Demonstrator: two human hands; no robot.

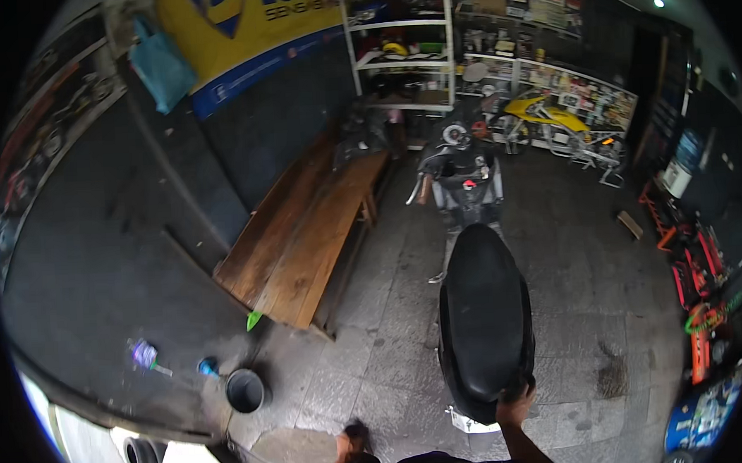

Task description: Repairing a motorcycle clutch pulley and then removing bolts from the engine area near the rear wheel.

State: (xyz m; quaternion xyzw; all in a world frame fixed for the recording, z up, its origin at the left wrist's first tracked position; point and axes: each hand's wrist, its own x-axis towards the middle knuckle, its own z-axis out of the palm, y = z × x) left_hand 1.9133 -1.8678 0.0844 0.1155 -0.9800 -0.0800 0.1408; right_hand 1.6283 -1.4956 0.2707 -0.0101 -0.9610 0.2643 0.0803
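Note:
A black scooter [466, 182] stands upright with its long black seat [482, 305] toward me. My right hand [516, 399] is closed on the rear edge of the scooter, at the right side below the seat's back end, with a white plate just below. At the bottom, left of the scooter, a small skin-toned shape with a dark top shows; I cannot make out whether it is my left hand or a foot.
A wooden bench [305, 243] runs along the left wall, near a black bucket [245, 390]. White shelves [403, 106] and a yellow bike [548, 116] stand at the back. Red-orange tools or equipment [696, 275], a water dispenser [683, 164] and a blue drum [694, 416] line the right.

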